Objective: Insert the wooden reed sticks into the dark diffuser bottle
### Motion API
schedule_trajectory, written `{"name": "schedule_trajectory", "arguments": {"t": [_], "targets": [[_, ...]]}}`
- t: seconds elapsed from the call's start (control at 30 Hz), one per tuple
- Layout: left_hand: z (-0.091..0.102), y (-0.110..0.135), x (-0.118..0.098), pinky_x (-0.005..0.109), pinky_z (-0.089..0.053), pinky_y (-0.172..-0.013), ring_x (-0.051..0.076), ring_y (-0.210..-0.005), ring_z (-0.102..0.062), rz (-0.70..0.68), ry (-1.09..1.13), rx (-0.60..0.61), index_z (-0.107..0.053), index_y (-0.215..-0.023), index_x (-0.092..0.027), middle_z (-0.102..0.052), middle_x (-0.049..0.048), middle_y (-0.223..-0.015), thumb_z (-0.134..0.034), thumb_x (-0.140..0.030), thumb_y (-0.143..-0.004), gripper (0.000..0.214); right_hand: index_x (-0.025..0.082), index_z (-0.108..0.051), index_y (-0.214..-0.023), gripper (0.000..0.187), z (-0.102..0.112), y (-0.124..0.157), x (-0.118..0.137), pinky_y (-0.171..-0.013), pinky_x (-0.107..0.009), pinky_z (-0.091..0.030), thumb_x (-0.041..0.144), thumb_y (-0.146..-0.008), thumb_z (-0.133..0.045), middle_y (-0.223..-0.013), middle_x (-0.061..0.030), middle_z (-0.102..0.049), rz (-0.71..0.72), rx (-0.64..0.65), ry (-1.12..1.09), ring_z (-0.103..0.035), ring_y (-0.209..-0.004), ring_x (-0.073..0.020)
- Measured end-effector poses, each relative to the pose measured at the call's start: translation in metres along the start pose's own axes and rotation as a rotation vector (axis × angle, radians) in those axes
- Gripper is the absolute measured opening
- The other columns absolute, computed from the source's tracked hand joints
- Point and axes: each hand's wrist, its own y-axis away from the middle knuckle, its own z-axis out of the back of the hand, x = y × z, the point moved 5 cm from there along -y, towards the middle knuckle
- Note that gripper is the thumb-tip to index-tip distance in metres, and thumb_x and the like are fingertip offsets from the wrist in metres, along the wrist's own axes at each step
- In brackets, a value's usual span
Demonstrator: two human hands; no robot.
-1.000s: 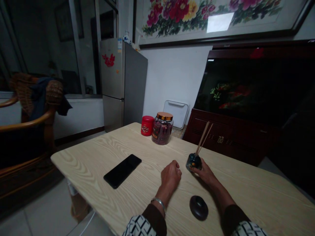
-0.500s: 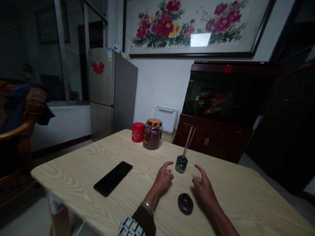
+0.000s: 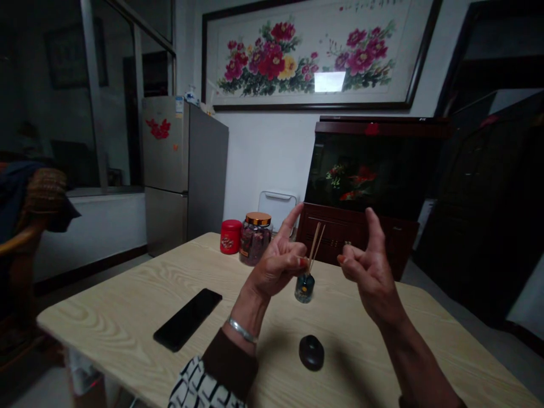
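Both hands are raised over the table, index fingers pointing up and the other fingers curled in. My left hand (image 3: 276,263), with a silver bracelet (image 3: 242,330) at its wrist, holds nothing. It partly covers the view of a dark glass reed diffuser (image 3: 304,288) with thin sticks. My right hand (image 3: 374,272) is also without anything in it, to the right of the diffuser. Neither hand visibly touches an object. Below and between them a dark, rounded computer mouse (image 3: 311,352) lies on the wooden table (image 3: 361,368). A black phone (image 3: 188,319) lies flat on the left.
Toward the table's back edge stand a red canister (image 3: 230,237) and a glass jar (image 3: 255,241) with a copper-coloured lid. Beyond are a grey fridge (image 3: 208,170), a fish tank (image 3: 369,175) on a dark cabinet, and a framed flower painting (image 3: 272,62). A wooden chair (image 3: 25,232) is at far left.
Both hands have risen from beside the diffuser to higher above the table, index fingers now pointing up. The view has tilted up and shifted slightly right. The objects on the table stay put.
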Motion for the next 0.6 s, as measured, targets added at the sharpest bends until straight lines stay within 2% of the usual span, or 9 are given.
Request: {"name": "schedule_trajectory", "arguments": {"t": [0.1, 0.2, 0.4, 0.6], "targets": [[-0.007, -0.004, -0.011, 0.018, -0.022, -0.045, 0.004, -0.044, -0.013, -0.030, -0.002, 0.009, -0.022, -0.146, -0.039, -0.019, -0.0114, -0.053, -0.068, -0.015, -0.064, 0.097, 0.040, -0.010, -0.147, 0.083, 0.001, -0.005, 0.015, -0.047, -0.028, -0.028, 0.032, -0.083, -0.061, -0.058, 0.0086, -0.033, 0.041, -0.027, -0.044, -0.030, -0.047, -0.0123], [-0.006, -0.002, -0.006, 0.018, -0.023, -0.045, 0.004, -0.043, -0.014, -0.025, 0.012, -0.009, -0.021, -0.147, -0.038, -0.018, -0.0114, -0.053, -0.068, -0.015, -0.064, 0.098, 0.041, -0.008, -0.148, 0.085, -0.001, -0.003, 0.017, -0.046, -0.027, -0.023, 0.031, -0.082, -0.061, -0.058, 0.0085, -0.030, 0.049, -0.034, -0.078, -0.028, -0.047, -0.0121], [0.006, 0.013, 0.024, 0.016, -0.025, -0.046, 0.004, -0.043, -0.015, 0.018, 0.107, -0.018, -0.018, -0.147, -0.039, -0.020, -0.0122, -0.053, -0.069, -0.015, -0.065, 0.099, 0.041, -0.005, -0.148, 0.084, -0.008, 0.013, -0.008, -0.045, -0.025, -0.021, 0.031, -0.083, -0.057, -0.059, 0.0091, -0.028, -0.055, -0.001, -0.146, -0.025, -0.046, -0.0105], [0.014, 0.017, 0.034, 0.016, -0.023, -0.046, 0.004, -0.044, -0.014, 0.033, 0.162, -0.009, -0.018, -0.147, -0.039, -0.021, -0.0121, -0.052, -0.068, -0.013, -0.067, 0.098, 0.041, -0.006, -0.149, 0.084, -0.008, 0.017, -0.022, -0.047, -0.023, -0.019, 0.025, -0.084, -0.057, -0.060, 0.0092, -0.028, -0.071, -0.001, -0.227, -0.024, -0.048, -0.0094]]}}
